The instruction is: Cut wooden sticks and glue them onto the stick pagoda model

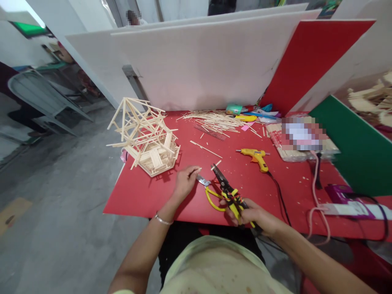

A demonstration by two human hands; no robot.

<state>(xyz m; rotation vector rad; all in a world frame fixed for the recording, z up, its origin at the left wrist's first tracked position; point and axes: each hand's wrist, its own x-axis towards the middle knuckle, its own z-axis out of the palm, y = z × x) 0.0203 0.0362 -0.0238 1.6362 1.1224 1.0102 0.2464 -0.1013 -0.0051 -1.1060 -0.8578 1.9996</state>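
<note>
Near the tabletop's (141, 200) front edge, stick-trimming seems in hand, the right hand (249, 214) wrapped round black-and-yellow pliers (228, 190), the left hand (184, 182) pinched on apparently a short stick (199, 169), so the next move calls for steady alignment.

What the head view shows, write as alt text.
The right hand holds pliers over a red table; the left hand pinches a pale stick near yellow-handled scissors. A stick model stands left, a glue gun lies right.

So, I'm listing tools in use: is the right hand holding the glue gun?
No, the right hand holds pliers; the glue gun lies on the table.
</note>
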